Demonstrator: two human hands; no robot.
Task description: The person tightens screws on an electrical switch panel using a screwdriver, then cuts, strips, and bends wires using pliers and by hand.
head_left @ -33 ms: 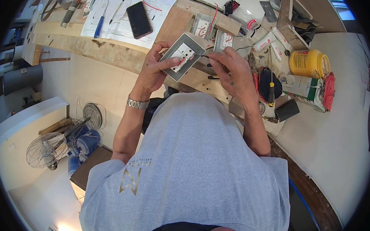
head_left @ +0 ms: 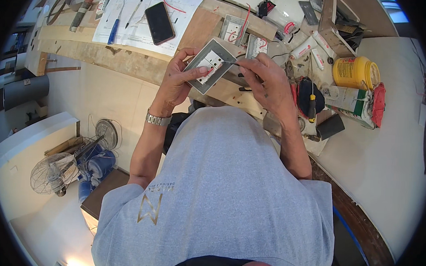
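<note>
My left hand [head_left: 178, 79] grips a grey rectangular electrical box [head_left: 209, 85] from its left side, tilted in front of my chest. Its thumb presses on the white socket and switch modules [head_left: 214, 61] set inside the box, and a bit of red shows by the thumb tip. From the right, my right hand [head_left: 267, 80] pinches a thin dark tool [head_left: 232, 63], its slender tip at the upper right of the modules. Fingers hide the tool's other end, so its exact kind is unclear.
Beyond the box, two similar boxes [head_left: 234, 30] with red wires lie on the wooden bench [head_left: 130, 61]. A phone [head_left: 160, 23], a blue-handled screwdriver [head_left: 114, 31] and paper plans [head_left: 128, 10] are at left. A yellow tub [head_left: 351, 71] and a yellow-black screwdriver [head_left: 312, 109] stand right.
</note>
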